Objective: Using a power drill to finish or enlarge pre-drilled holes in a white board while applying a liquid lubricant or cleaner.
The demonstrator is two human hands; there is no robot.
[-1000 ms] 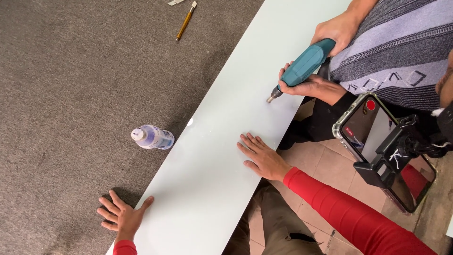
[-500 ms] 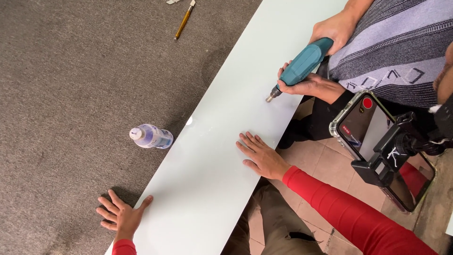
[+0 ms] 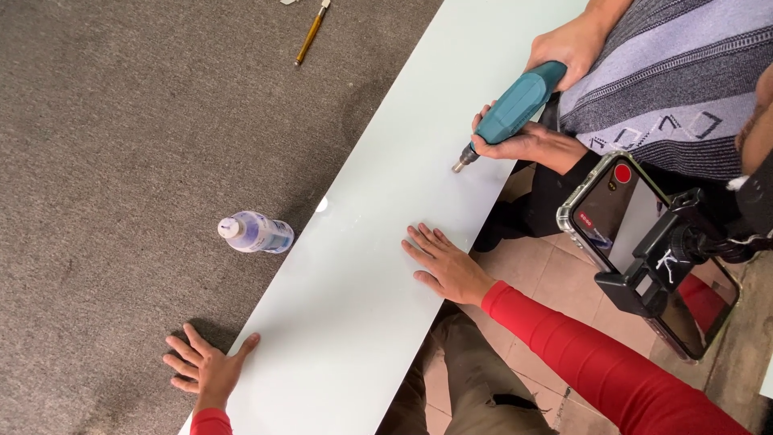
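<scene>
A long pale glass panel [image 3: 378, 242] lies slantwise across a grey carpeted bench [image 3: 121, 145], its right edge hanging out over a tiled floor [image 3: 555, 266].

The person's right hand [image 3: 444, 266], in a red sleeve, rests palm-down on the panel near that right edge, fingers spread flat; its grip is open and holds nothing. The left hand [image 3: 205, 366] lies flat on the carpet just beside the panel's left edge, fingers splayed, the thumb reaching to the glass (whether it truly touches the edge is hard to tell). Its grip too is open and empty.

Farther up the panel, a co-worker in a striped grey sweater [image 3: 676, 80] holds a teal power drill [image 3: 511, 109] with both hands, one at the rear of the body, the other around its nose. The drill is tilted, its bit [image 3: 460, 165] down at the glass near the right edge, above the person's right hand and apart from it.

A small clear plastic bottle [image 3: 256, 233] lies on its side on the carpet just left of the panel. A yellow-handled tool [image 3: 311, 34] lies on the carpet near the top. At the right, a phone in a black clamp mount [image 3: 648, 258] stands over the floor.
</scene>
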